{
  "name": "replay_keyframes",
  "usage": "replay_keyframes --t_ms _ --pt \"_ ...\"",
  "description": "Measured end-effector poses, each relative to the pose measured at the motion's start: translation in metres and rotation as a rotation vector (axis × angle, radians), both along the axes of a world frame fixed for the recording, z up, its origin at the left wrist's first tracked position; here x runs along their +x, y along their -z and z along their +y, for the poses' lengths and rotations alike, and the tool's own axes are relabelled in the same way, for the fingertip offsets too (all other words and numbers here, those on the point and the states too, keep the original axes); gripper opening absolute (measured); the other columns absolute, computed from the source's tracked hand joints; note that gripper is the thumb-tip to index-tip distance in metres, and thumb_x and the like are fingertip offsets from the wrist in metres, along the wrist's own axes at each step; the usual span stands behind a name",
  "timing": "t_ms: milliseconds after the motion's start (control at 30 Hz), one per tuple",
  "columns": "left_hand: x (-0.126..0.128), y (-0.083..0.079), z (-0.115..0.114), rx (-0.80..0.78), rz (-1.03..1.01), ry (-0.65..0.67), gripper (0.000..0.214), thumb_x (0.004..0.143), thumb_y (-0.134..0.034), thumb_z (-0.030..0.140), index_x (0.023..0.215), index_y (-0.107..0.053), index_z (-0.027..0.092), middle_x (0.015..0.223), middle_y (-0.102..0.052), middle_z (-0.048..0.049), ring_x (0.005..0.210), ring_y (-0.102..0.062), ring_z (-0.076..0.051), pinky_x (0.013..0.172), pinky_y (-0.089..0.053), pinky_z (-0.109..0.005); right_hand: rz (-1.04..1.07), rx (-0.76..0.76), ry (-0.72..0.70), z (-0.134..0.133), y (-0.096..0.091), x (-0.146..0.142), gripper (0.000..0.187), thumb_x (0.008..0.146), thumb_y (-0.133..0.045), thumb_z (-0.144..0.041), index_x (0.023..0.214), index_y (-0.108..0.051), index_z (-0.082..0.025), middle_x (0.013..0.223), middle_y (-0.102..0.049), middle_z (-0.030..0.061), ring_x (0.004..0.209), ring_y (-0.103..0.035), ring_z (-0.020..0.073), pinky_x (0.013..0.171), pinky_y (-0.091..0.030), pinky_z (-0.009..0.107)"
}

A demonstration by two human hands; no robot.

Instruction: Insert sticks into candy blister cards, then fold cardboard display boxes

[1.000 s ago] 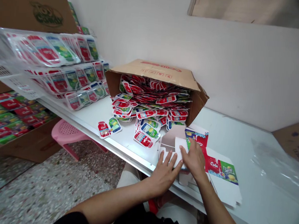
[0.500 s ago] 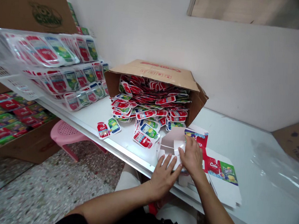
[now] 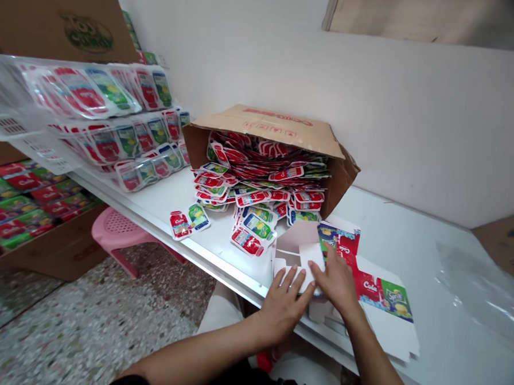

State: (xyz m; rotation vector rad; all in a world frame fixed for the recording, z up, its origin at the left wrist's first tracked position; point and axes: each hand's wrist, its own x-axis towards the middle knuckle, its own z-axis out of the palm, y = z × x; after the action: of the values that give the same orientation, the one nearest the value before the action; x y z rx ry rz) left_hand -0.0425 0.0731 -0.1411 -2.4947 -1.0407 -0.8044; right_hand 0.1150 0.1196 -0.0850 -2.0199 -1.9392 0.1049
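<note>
A small printed carton (image 3: 296, 235), white inside and partly folded up, lies near the table's front edge. My left hand (image 3: 282, 309) grips its near wall, fingers spread over the top edge. With the thumb on a white flap and the other fingers at the right side, my right hand (image 3: 337, 277) holds the same carton. The palms hide parts of it. Flat carton blanks (image 3: 370, 286) with Cola and Sprite prints lie to the right. Red and green bottle-shaped packets (image 3: 250, 238) lie just left of the carton.
A brown cardboard box (image 3: 273, 121) on its side spills packets behind my hands. Plastic-wrapped packet stacks (image 3: 150, 129) and a white basket (image 3: 35, 140) stand left. Clear plastic film (image 3: 471, 284) lies right. A pink stool (image 3: 117, 225) stands below the table's edge (image 3: 218, 265).
A white flap of the carton has moved down toward its near side under my right hand. My left hand stays on the near wall. The view has shifted slightly.
</note>
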Motion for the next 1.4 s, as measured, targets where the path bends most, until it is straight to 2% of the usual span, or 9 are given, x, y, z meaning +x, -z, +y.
replay_keyframes --t_ms 167,233,300,433,567,667,1067,1300,1400 --pt "-0.008 -0.010 0.001 0.010 -0.196 0.109 0.037 0.084 -0.046 0.014 0.121 -0.051 0.009 0.128 -0.053 -0.0188 0.129 -0.039 -0.030 0.103 -0.034 -0.048 0.088 -0.004 -0.104 -0.013 0.009 0.007 0.049 0.092 -0.032 -0.038 0.133 -0.043 -0.016 0.131 -0.051 0.0118 0.120 -0.046 0.0273 0.097 -0.038 0.043" --pt "-0.018 -0.015 -0.002 0.053 -0.417 0.184 0.032 0.083 -0.048 0.013 0.114 -0.052 0.016 0.117 -0.058 -0.0139 0.123 -0.045 -0.026 0.100 -0.039 -0.047 0.105 -0.013 -0.126 -0.016 0.013 0.008 0.049 0.093 -0.028 -0.038 0.137 -0.041 -0.019 0.133 -0.049 0.0105 0.123 -0.044 0.0260 0.098 -0.039 0.043" --pt "-0.029 -0.022 -0.001 0.057 -0.737 0.081 0.028 0.083 -0.049 0.014 0.110 -0.051 0.021 0.108 -0.059 -0.0094 0.113 -0.051 -0.023 0.096 -0.042 -0.047 0.113 -0.021 -0.127 -0.018 0.014 0.008 0.049 0.094 -0.026 -0.038 0.138 -0.040 -0.021 0.132 -0.050 0.0107 0.123 -0.043 0.0256 0.098 -0.039 0.043" --pt "-0.039 -0.034 0.024 -0.509 -1.331 -0.274 0.026 0.087 -0.051 0.033 0.108 -0.053 0.018 0.107 -0.059 -0.0104 0.104 -0.055 -0.022 0.092 -0.044 -0.043 0.128 -0.001 -0.145 -0.021 0.014 0.009 0.050 0.094 -0.026 -0.039 0.138 -0.040 -0.020 0.129 -0.052 0.0117 0.123 -0.043 0.0260 0.099 -0.040 0.045" --pt "-0.029 -0.041 0.051 -1.044 -1.462 -0.047 0.049 0.075 -0.066 0.042 0.116 -0.053 0.017 0.119 -0.058 -0.0119 0.114 -0.052 -0.024 0.094 -0.042 -0.038 0.137 0.036 -0.182 -0.025 0.016 0.009 0.050 0.095 -0.026 -0.039 0.138 -0.041 -0.019 0.130 -0.051 0.0114 0.123 -0.043 0.0261 0.100 -0.039 0.045" --pt "-0.019 -0.040 0.059 -1.097 -1.433 -0.010 0.057 0.071 -0.070 0.037 0.121 -0.050 0.017 0.120 -0.057 -0.0122 0.112 -0.053 -0.025 0.095 -0.042 -0.038 0.155 0.055 -0.192 -0.030 0.018 0.010 0.049 0.095 -0.027 -0.039 0.137 -0.042 -0.019 0.131 -0.051 0.0101 0.123 -0.043 0.0255 0.102 -0.038 0.045" --pt "0.001 -0.038 0.057 -0.692 -0.977 -0.370 0.032 0.078 -0.055 0.015 0.107 -0.043 0.016 0.108 -0.054 -0.0101 0.108 -0.049 -0.024 0.096 -0.037 -0.042 0.075 0.134 -0.252 -0.037 0.019 0.010 0.046 0.095 -0.029 -0.032 0.137 -0.041 -0.017 0.134 -0.050 0.0110 0.125 -0.041 0.0259 0.102 -0.038 0.045" --pt "-0.004 -0.037 0.065 -0.608 -0.682 -0.385 0.028 0.079 -0.052 0.016 0.106 -0.045 0.013 0.101 -0.052 -0.0121 0.101 -0.048 -0.029 0.088 -0.040 -0.044 0.044 0.128 -0.258 -0.040 0.015 0.007 0.046 0.095 -0.029 -0.031 0.136 -0.042 -0.016 0.133 -0.049 0.0141 0.123 -0.042 0.0288 0.099 -0.039 0.047" --pt "-0.010 -0.038 0.063 -0.635 -0.661 -0.258 0.036 0.081 -0.054 0.023 0.115 -0.043 0.015 0.111 -0.052 -0.0121 0.108 -0.046 -0.028 0.094 -0.038 -0.043 0.118 0.132 -0.228 -0.045 0.017 0.005 0.046 0.094 -0.029 -0.033 0.134 -0.041 -0.014 0.130 -0.051 0.0152 0.121 -0.044 0.0283 0.099 -0.039 0.047"
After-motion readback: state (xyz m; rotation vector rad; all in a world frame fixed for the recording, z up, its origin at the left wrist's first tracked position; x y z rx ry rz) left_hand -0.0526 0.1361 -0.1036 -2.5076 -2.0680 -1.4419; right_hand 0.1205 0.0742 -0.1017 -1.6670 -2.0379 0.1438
